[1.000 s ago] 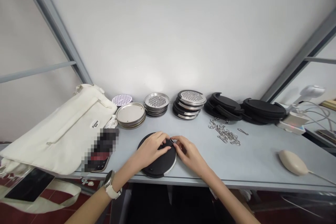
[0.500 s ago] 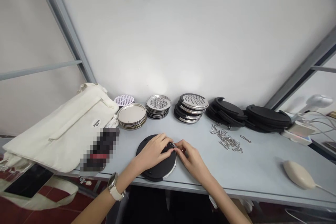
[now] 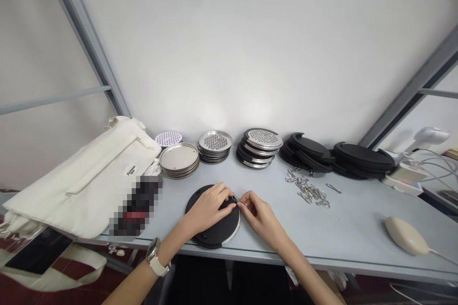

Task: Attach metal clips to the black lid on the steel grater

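Catalogue of items on a long pale grey metal table [image 3: 350, 219]: one cream canvas tote bag [image 3: 82, 181] lying flat at the left end; two stacks of black plastic rings, each with a gap [image 3: 307, 148] [image 3: 363, 156]; two stacks of steel-rimmed perforated grater plates [image 3: 214, 142] [image 3: 259, 139]; one stack of plain round metal lids [image 3: 179, 157]; one single purple-and-white perforated disc [image 3: 168, 139]. One flat black round disc with a steel rim [image 3: 211, 236] lies at the front edge of the table, between the hands. The left hand [image 3: 207, 209], wearing a white-strapped wristwatch [image 3: 155, 257], has a closed grip over the disc, steadying it. The right hand [image 3: 259, 214] has a closed pinching grip on a thin metal clip [image 3: 234, 198] at the disc's upper face. Beside them lies a loose heap of steel clips [image 3: 307, 190]. Step in hand, as judged: working the clip onto the disc; the next move calls for fine fingertip control.
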Demonstrator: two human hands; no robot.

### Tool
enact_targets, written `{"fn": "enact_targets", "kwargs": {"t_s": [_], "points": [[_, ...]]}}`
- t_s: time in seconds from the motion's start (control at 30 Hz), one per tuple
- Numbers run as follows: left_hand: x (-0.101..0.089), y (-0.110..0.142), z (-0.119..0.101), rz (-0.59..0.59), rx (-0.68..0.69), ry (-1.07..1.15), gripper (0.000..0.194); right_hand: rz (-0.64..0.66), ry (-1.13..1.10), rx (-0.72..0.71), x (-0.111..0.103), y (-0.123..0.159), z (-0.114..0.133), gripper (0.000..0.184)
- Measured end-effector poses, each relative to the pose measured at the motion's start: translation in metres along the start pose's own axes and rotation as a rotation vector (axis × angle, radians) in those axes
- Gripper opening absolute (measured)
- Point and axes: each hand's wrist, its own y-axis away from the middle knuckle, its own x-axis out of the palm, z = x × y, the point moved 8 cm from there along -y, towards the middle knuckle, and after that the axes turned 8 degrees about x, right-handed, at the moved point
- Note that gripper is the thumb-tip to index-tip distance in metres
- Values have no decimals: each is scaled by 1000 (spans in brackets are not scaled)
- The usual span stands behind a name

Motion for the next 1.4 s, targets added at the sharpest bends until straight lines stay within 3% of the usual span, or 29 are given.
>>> {"fn": "enact_targets", "kwargs": {"t_s": [0.3,1.4], "points": [[1,0,0,-4,27,20,14,64,36,-10,7,-1,1,18],[0,0,-1,-16,30,-42,15,50,301,-92,12,2,8,25]]}}
